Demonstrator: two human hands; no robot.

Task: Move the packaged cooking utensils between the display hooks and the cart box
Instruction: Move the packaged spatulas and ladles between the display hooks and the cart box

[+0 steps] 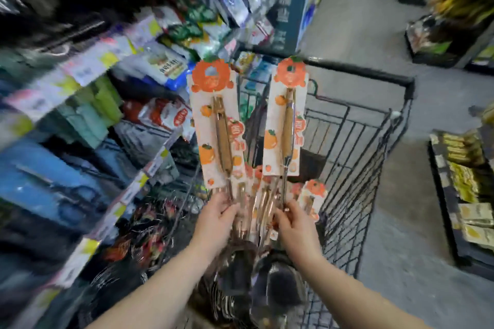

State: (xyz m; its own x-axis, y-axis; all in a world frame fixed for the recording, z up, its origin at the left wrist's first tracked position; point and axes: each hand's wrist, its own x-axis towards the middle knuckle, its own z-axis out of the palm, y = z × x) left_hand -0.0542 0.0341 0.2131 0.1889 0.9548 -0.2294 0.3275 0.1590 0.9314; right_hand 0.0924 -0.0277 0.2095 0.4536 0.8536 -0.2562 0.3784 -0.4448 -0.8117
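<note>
Head view. Fingers [227, 211] of the left hand [216, 212] curl round the thin metal shaft of the left utensil [220, 131], gripping just below its card. Fingers [284, 216] of the right hand [292, 220] pinch the shaft of the right utensil [288, 120] the same way. Both hands are closed on their pieces, and both forearms reach forward from the bottom edge.

Each held piece stands upright, wooden handle up, on a white backing card printed with oranges and topped by an orange cut-out with a hang hole. The two cards are side by side and apart, the left one slightly nearer the shelving.

Between and under the hands lies a heap of loose utensils [258, 203]. Their copper-toned shafts fan upward and dark heads lie toward the person; one more orange card pokes out just right of the right hand. The heap sits inside the cart [374, 125], black wire with a thick black rim. I cannot tell whether a box lines it.

Left of the cart: shelves [88, 104] crowded with hanging packets, heavily blurred. Right: grey floor [374, 21] and a low display [465, 173] of yellowish packs.
</note>
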